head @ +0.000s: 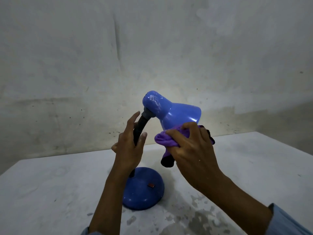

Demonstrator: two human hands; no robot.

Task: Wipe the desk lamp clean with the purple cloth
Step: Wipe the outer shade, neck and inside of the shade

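From the head view, I see the blue desk lamp (171, 114) standing on the pale table (50, 192), its round base (144, 190) near the middle and a small dark red switch (150, 185) on top of that base. The dark flexible neck (141, 126) curves up to the shade, which tilts down toward the right. My left hand (129, 146) is up against the neck, fingers mostly straight and relaxed, thumb on the near side; it covers the middle stretch of the neck, and I cannot tell whether it actually clamps it. My right hand (191, 146) grasps the purple cloth (165, 141), bunched in curled fingers and pressed against the lower rim of the shade. A darker end of the cloth hangs below the hand, and another dark corner sticks out behind it. That hand and forearm hide the shade's opening. A light blue sleeve (288, 221) shows at the lower right.

The table top is whitish, scuffed, with grey blotches toward the near right. Behind it stands a bare, stained grey wall (152, 48), brighter just behind the shade.
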